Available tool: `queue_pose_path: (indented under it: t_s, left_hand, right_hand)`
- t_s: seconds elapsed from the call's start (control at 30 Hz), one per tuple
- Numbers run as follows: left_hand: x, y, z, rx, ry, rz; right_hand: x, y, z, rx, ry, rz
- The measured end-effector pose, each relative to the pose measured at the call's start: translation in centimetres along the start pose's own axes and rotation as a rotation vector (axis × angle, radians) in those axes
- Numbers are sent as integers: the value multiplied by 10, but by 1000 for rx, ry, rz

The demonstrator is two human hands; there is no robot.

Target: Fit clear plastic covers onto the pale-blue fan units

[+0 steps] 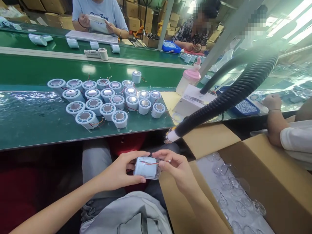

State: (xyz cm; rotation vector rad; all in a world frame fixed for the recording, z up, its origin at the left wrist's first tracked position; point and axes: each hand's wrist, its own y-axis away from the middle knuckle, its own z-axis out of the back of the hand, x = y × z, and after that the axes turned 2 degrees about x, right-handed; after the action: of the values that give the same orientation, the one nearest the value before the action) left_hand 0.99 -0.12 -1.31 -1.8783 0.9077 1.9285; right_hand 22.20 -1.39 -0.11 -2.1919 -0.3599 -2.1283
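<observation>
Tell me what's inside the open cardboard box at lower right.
The cardboard box holds clear plastic shells in a loose layer. Anything beneath them, and the box's bottom, is covered.

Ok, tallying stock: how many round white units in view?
23 units: 21 clustered on the table, one apart behind, one held by left hand and right hand; some may hide.

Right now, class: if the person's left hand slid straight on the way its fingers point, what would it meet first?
The left hand points right, across the small cylindrical part it already grips; past that, the right hand holding the other end. Depth looks shared, so contact seems likely.
</observation>
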Motion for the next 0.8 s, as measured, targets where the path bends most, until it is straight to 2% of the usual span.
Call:
queue_pose_path:
  t_s: [0.13, 0.23, 0.33, 0.53, 0.8]
  left_hand:
    - [1, 2, -3, -24, 310, 50]
    - [3, 5, -5, 12, 367, 79]
    - [2, 9, -4, 34, 297, 76]
    - [-7, 14, 1, 1, -1, -58]
    - [-9, 15, 3, 24, -150, -116]
  right_hand:
    - [0, 9, 6, 206, 416, 261]
    - [-2, 15, 9, 245, 583, 383]
    - [-5, 17, 10, 236, 557, 352]
    - [-3, 18, 8, 241, 341, 187]
    - [-3, 19, 7, 262, 143, 12]
